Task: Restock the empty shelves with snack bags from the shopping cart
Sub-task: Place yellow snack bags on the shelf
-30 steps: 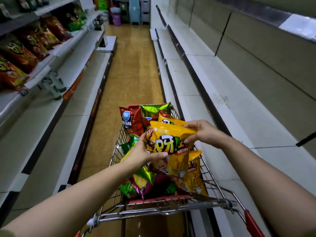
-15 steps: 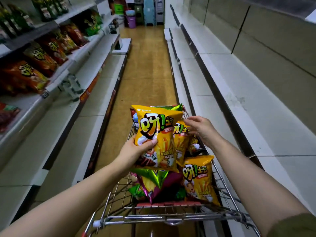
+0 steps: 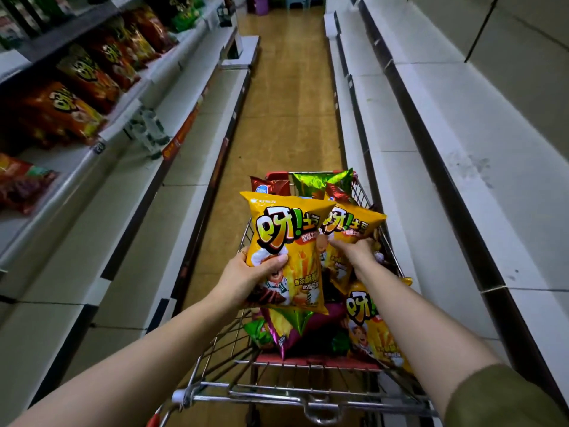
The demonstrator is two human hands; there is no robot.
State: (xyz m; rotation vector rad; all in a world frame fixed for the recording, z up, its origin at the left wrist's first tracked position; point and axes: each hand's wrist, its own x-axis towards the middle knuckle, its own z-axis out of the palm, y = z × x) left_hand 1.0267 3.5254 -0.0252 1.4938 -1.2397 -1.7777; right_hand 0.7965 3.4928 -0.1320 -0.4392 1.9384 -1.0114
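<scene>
Head view: my left hand (image 3: 246, 272) grips a yellow snack bag (image 3: 289, 241) upright above the shopping cart (image 3: 277, 392), thumb pressed across its front and fingers wrapped round its left edge. My right hand (image 3: 357, 252) has its fingers clamped on a second yellow bag (image 3: 354, 223) just behind and right of the first, also over the cart, where a third yellow bag (image 3: 372, 331) leans at the right side. White shelves (image 3: 431, 149) run along my right; red bags (image 3: 70, 112) lie on shelves to my left.
</scene>
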